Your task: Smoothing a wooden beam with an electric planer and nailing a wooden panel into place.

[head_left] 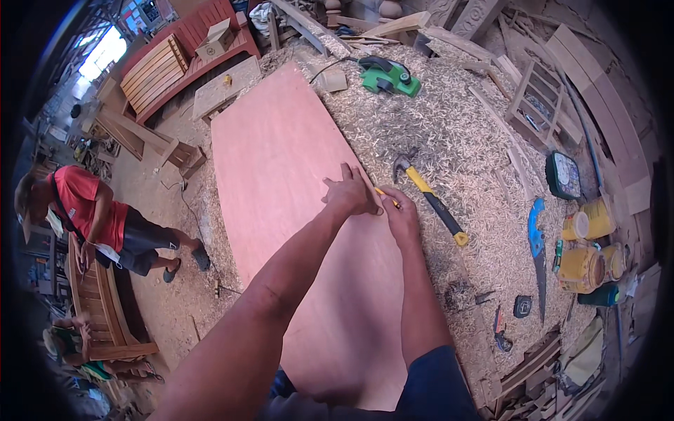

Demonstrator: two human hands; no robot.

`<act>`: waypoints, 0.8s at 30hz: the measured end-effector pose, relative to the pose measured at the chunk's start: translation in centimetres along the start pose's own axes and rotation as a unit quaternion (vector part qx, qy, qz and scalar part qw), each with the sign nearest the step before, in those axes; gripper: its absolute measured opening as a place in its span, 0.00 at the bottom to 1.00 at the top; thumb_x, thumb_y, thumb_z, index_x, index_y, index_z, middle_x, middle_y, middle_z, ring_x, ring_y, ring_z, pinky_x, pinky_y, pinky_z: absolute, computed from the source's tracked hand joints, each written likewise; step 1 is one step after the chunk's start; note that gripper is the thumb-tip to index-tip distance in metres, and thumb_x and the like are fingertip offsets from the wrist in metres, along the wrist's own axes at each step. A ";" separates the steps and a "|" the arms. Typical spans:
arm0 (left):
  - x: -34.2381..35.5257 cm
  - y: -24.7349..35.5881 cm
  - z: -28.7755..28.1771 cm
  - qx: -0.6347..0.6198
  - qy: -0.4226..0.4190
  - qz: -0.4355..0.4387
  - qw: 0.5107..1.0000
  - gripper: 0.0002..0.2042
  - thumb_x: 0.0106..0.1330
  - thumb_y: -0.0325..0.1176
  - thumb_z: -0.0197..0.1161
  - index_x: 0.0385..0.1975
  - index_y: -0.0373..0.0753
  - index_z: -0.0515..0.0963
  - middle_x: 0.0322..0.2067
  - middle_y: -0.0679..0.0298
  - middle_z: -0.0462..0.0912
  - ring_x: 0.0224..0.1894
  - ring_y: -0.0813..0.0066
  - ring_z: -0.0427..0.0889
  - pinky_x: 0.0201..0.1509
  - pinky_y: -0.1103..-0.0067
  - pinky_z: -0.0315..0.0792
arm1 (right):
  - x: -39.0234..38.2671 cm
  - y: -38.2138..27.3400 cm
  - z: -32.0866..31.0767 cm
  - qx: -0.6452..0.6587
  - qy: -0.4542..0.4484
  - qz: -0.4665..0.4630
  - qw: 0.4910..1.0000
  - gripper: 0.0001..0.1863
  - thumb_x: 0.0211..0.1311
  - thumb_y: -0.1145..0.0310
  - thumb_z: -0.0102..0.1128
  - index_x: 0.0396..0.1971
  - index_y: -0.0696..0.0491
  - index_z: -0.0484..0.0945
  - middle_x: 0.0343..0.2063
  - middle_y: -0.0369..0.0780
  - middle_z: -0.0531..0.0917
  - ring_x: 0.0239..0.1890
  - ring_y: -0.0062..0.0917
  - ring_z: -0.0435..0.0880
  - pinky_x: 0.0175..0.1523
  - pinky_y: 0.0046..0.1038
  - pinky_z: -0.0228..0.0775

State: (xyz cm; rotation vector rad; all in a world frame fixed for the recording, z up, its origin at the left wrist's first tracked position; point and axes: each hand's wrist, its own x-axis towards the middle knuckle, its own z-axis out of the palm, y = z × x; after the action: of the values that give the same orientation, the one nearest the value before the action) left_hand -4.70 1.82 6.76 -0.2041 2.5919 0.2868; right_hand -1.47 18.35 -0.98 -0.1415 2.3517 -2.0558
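A large reddish plywood panel (270, 133) lies lengthwise in front of me. My left hand (349, 193) presses on it near its right edge, fingers spread; whether a thin piece sits under the fingers is hard to make out. Close beside it, at the same edge, my right hand (402, 216) pinches a slim yellow pencil (380, 191). Its tip is hidden near the left fingers. Just right of the panel, a claw hammer (430, 193) with a yellow and black handle rests on the shavings.
Wood shavings surround a green power planer (390, 76) at the back. Rightward lie a blue-handled handsaw (537, 238), a tape measure (522, 306) and several yellow-labelled jars (581, 268). A person in a red shirt (77, 193) stands left; another sits below. A red bench (203, 35) stands far left.
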 end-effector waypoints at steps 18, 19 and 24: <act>1.6 -0.4 1.0 0.077 0.014 0.050 0.996 0.51 0.58 0.67 0.78 0.79 0.44 0.72 0.84 0.41 0.50 0.89 0.38 0.35 0.79 0.28 0.56 | -14.4 -5.8 -13.3 -0.241 -0.085 0.078 0.964 0.14 0.73 0.68 0.68 0.54 0.55 0.91 0.46 0.47 0.94 0.48 0.35 0.94 0.55 0.33 0.84; 1.7 -0.5 1.0 0.092 0.004 0.064 0.994 0.46 0.60 0.67 0.77 0.76 0.48 0.76 0.85 0.41 0.50 0.88 0.36 0.36 0.77 0.26 0.58 | -16.5 -6.1 -14.5 -0.255 -0.082 0.065 0.961 0.15 0.73 0.69 0.68 0.54 0.55 0.91 0.45 0.46 0.94 0.48 0.32 0.94 0.55 0.32 0.84; 2.8 -0.8 1.6 0.139 0.031 0.090 0.986 0.41 0.65 0.68 0.71 0.74 0.50 0.78 0.83 0.48 0.59 0.84 0.33 0.49 0.73 0.25 0.59 | -24.3 -6.2 -18.0 -0.246 -0.043 0.106 0.962 0.14 0.71 0.67 0.69 0.53 0.52 0.91 0.46 0.48 0.93 0.48 0.43 0.93 0.55 0.39 0.85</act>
State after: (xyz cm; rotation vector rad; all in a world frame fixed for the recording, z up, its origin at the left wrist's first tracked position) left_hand -6.12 1.15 3.85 0.1228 2.6787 -0.0203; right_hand 21.78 37.21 6.41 0.0188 2.6341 -1.3164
